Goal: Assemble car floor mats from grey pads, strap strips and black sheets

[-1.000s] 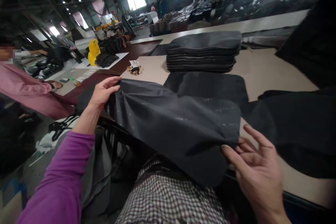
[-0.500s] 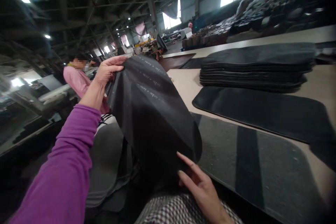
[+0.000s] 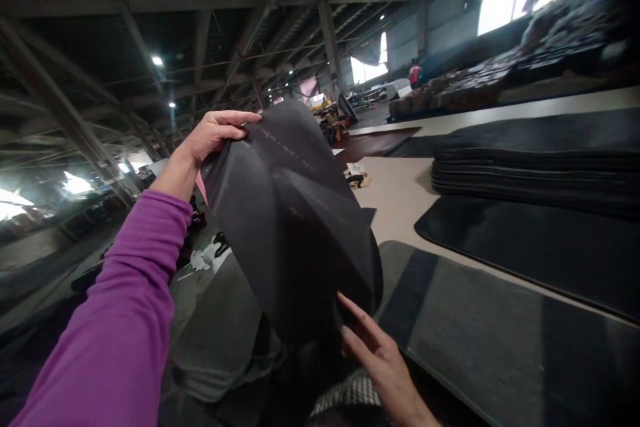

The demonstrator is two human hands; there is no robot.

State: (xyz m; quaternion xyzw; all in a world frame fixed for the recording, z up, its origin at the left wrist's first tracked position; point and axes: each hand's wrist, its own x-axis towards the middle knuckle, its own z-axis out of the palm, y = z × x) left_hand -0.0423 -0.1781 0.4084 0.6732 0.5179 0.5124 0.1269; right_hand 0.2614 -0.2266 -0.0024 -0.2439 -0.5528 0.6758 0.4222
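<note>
A black sheet (image 3: 295, 227) with faint printed lettering hangs at the centre of the head view, creased down its middle. My left hand (image 3: 215, 133) pinches its upper left corner, fingers pressed together. Near the sheet's lower right edge is my right hand (image 3: 377, 347), its thumb and forefinger apart; the forefinger tip is at the sheet, and whether it grips the edge cannot be made out. The other fingers of that hand are partly hidden.
On the pale table (image 3: 395, 180) at right lie a stack of black sheets (image 3: 530, 160), a single black piece (image 3: 525, 247) and a grey panel with dark bands (image 3: 480, 313). Grey sheets (image 3: 220, 333) are piled low on the left.
The view has turned left, so the table and stack appear farther right. The sheet has turned and looks flatter between my hands. The person in pink is now almost wholly hidden.
</note>
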